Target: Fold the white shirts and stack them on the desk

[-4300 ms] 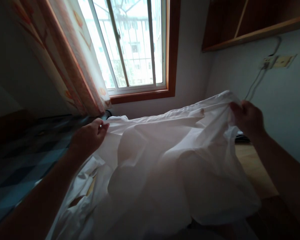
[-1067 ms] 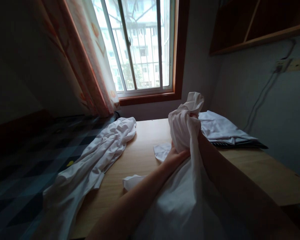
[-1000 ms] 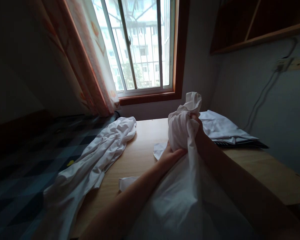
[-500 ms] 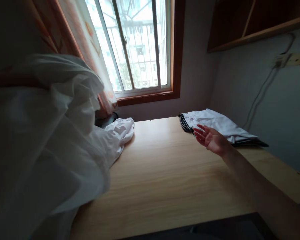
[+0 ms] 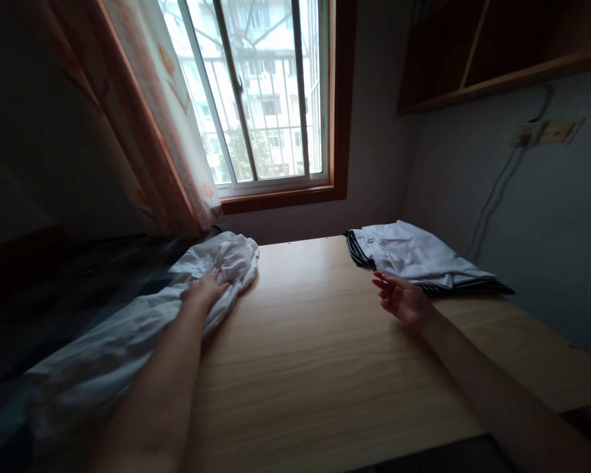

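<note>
A rumpled white cloth lies along the left side of the table, bunched up at its far end. My left hand is on that bunched part, pressed into the folds, with thumb and a finger spread apart; the other fingers are partly hidden. On the right, my right hand hovers over the table, palm partly up, fingers loosely bent and apart with nothing in them. Just beyond it lies a flat folded white garment with black-and-white striped trim. My right fingertips are close to its near edge.
Both cloths are on a light wooden table. A dark flat object shows at its near edge. Ahead are a window and a floral curtain. A wooden shelf and a socket with a cord are on the right wall.
The large white cloth, raised at the left before, has come down onto the table's left side. My left hand has moved forward onto it. My right hand stays open near the folded garment.
</note>
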`<state>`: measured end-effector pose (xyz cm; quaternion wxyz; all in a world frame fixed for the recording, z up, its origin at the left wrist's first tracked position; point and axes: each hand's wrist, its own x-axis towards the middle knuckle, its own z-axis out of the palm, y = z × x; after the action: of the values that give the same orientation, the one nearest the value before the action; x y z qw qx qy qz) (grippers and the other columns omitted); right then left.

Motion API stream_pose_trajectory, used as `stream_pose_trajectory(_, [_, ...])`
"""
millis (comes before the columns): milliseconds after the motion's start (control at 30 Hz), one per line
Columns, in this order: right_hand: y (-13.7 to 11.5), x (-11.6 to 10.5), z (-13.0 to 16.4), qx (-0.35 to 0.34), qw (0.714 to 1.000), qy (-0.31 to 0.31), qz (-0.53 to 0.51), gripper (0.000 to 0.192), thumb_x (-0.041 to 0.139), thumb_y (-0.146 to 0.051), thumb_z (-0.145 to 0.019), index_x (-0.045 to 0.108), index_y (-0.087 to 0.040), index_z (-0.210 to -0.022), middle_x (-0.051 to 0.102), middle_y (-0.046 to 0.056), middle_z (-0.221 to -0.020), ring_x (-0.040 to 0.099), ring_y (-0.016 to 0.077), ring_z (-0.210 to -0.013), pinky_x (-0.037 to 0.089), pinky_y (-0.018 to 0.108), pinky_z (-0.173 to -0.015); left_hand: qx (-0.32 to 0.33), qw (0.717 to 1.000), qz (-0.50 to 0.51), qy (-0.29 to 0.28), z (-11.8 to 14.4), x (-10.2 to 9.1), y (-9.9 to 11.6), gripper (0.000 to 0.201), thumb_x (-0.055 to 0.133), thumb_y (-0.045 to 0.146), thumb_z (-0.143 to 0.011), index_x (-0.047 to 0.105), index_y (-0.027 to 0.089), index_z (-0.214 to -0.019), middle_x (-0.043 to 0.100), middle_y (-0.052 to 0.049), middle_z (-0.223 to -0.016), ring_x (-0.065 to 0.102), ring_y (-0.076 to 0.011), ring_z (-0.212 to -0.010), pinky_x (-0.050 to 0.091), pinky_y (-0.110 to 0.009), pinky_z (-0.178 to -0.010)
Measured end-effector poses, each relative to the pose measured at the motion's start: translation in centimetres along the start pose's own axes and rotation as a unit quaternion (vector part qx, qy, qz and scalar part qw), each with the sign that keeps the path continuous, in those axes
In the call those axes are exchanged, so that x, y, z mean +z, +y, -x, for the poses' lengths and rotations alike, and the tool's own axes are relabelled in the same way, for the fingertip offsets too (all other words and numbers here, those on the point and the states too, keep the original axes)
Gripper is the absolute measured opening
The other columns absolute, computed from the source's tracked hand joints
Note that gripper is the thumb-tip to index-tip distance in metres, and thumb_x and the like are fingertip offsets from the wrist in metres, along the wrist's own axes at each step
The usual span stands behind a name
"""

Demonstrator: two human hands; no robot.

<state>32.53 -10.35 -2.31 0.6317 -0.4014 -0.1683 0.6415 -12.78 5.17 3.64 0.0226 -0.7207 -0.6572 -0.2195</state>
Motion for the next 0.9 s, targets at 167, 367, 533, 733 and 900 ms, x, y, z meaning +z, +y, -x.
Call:
stream_pose_trajectory(167, [0.1,-0.5,-0.7,-0.023,0.999,0.014,0.019,0.015,0.058,-0.014,-0.085,0.068,-0.021,-0.094,0.075,0.001,-0.079,0.061,0.0081,-0.052,0.048,0.016,-0.046,-0.109,0.994,-0.017,-0.015,0.6,2.5,-0.3,0.067,0.065,0.056,-0.079,0.058,0.01,-0.126,0.052,-0.027,-0.137,0.047,-0.0525,-0.123,0.037,-0.072,-0.092])
stream_pose_trajectory(367, [0.6,-0.8,-2.0,-0.143,0.958,0.046,0.244,0.014,0.067,-0.022,-0.077,0.069,-0.019,-0.09,0.07,0.001,-0.073,0.055,0.0079,-0.048,0.041,0.016,-0.042,0.014,0.995,-0.039,0.091,1.3,-0.6,2.4,0.05,0.059,0.042,-0.089,0.056,0.013,-0.128,0.042,-0.021,-0.15,0.033,-0.0474,-0.138,0.023,-0.068,-0.108])
stream_pose_trajectory(533, [-1.1,-1.2,-4.4,-0.34,0.753,0.139,0.546,0.027,0.058,-0.024,-0.084,0.068,-0.018,-0.107,0.071,0.009,-0.094,0.066,0.0203,-0.079,0.053,0.03,-0.07,0.238,0.962,0.038,0.129,5.5,1.7,6.3,0.027,0.05,0.026,-0.093,0.065,0.019,-0.114,0.057,-0.011,-0.135,0.048,-0.0315,-0.13,0.034,-0.05,-0.112])
stream_pose_trajectory(733, [-4.0,-1.1,-7.9,-0.269,0.517,0.233,0.779,0.047,0.056,-0.036,-0.091,0.059,-0.013,-0.132,0.059,0.02,-0.13,0.051,0.0361,-0.124,0.042,0.047,-0.101,0.258,0.953,0.135,0.079,10.5,6.4,9.0,0.022,0.05,0.019,-0.092,0.067,0.022,-0.106,0.063,-0.009,-0.123,0.056,-0.0254,-0.118,0.044,-0.046,-0.104])
stream_pose_trajectory(900, [-4.7,-2.4,-10.6,-0.186,0.525,0.245,0.793,0.05,0.05,-0.036,-0.095,0.054,-0.018,-0.141,0.059,0.02,-0.129,0.057,0.0332,-0.117,0.046,0.042,-0.093,0.281,0.945,0.154,0.063,11.1,6.9,9.2,0.022,0.05,0.011,-0.089,0.068,0.022,-0.098,0.065,-0.008,-0.114,0.059,-0.0242,-0.112,0.048,-0.046,-0.101])
